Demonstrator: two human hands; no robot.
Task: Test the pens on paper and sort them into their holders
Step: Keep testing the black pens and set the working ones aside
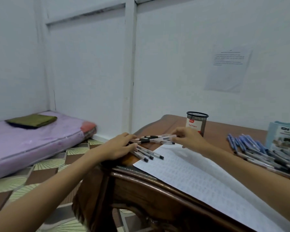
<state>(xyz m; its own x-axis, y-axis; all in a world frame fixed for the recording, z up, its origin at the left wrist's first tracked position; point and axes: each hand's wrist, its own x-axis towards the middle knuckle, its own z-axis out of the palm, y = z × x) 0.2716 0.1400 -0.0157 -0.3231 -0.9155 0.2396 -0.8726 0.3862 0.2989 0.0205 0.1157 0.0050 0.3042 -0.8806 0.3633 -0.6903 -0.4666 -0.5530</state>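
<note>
White panelled wall [90, 64], with a printed notice [228, 69] at far right. Mattress [32, 144] on the floor at left, with a folded green cloth [32, 120] on its far end. Wooden desk [157, 190] at right; a lined sheet [199, 173] lies along its near edge. Pile [264, 156] of blue and black pens at the desk's right, just beside a blue holder [282, 136]. A mesh holder [197, 123] stands at the far edge, just behind the right hand. At the desk's left corner the person's left hand [122, 146] rests, fingers nearly straight and spread, on the capped pens [147, 154], which fan out toward the sheet. The right hand [187, 138] pinches the right ends of the black-grip pens [151, 139]; their other ends meet the left fingertips.
</note>
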